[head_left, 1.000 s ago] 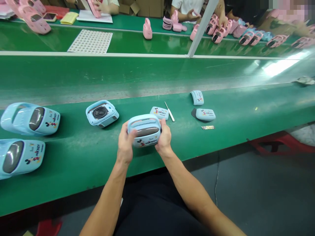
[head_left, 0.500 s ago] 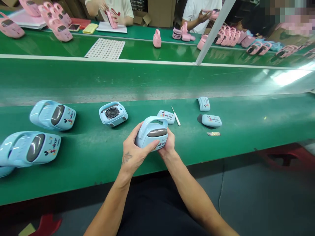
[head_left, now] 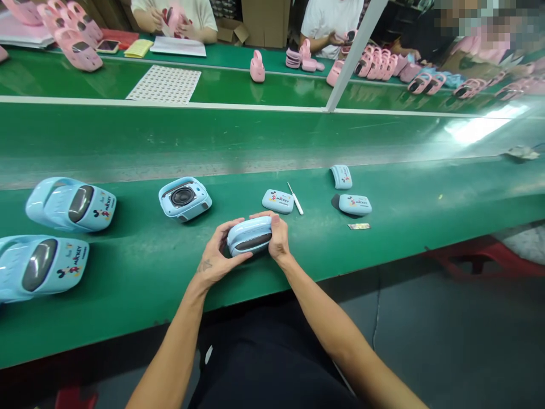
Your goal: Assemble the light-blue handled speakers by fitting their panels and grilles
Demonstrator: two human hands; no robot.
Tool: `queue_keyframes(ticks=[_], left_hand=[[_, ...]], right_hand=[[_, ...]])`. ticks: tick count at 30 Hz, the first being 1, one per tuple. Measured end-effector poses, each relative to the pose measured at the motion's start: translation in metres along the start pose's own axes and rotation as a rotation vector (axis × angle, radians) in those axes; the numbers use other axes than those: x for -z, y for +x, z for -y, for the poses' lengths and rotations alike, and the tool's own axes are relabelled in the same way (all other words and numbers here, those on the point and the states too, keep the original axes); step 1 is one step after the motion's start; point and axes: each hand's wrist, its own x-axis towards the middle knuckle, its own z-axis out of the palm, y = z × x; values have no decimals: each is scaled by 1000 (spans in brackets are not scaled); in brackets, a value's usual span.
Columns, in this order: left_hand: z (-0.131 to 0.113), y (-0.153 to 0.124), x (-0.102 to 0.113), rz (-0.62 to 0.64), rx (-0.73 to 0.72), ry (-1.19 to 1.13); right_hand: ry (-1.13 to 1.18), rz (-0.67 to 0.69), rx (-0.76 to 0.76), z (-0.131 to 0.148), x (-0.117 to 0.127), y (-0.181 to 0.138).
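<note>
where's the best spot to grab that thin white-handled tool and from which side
Best by the thicker white handle, probably from the near right with the right hand, once that is free of the blue case. The handle end lies nearer, the thin shaft points away, and the light-blue printed panel lies close on the handle's left, leaving less room there.

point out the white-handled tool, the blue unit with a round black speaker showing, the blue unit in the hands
White-handled tool [head_left: 297,203], head view: on its handle.
Blue speaker unit [head_left: 183,196], head view: on its round black speaker.
Held blue unit [head_left: 249,231], head view: on its pale blue casing.
</note>
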Motion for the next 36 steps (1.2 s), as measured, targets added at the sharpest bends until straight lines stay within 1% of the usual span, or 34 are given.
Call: queue_keyframes(ticks=[1,2,3,4,6,7,11,14,18,20,22,24,25,27,30,32,35,36], left_hand=[[1,0,-2,-7,-37,20],[1,1,-5,-45,-77,39],[1,2,-9,-117,-115,59],[2,5,-14,-217,-143,80],[4,10,-23,-412,-163,137],[5,14,-27,-477,-163,170],[6,25,-37,-620,-116,246],[6,31,-42,-709,-80,265],[5,37,-42,-731,-28,280],[5,39,-38,-699,13,237],[8,39,-30,-598,32,108],[13,36,-21,-449,21,-52],[15,34,-16,-393,16,-100],[18,30,-10,-345,22,-108],[18,28,-6,-354,58,-43],[15,30,-6,-375,92,-23],[9,35,-5,-411,158,-5],[7,37,-4,-404,206,-21]], right_hand=[[-29,-43,30,-1,-3,-2],[-53,-88,58,-2,-7,-5],[-75,-126,86,-2,-11,-8],[-100,-154,113,-1,-16,-12],[-168,-181,159,0,-22,-17],[-214,-187,177,1,-24,-18],[-417,-200,212,2,-27,-14],[-488,-226,218,0,-27,-8],[-508,-228,174,0,-29,-2],[-485,-238,130,2,-29,0],[-432,-227,71,4,-29,4],[-329,-185,2,5,-28,8],[-260,-158,-33,5,-27,11],[-109,-91,-99,4,-24,17],[97,58,-220,5,-16,25],[195,160,-305,10,-8,30],[257,264,-429,23,3,34],[246,289,-480,29,6,35]])
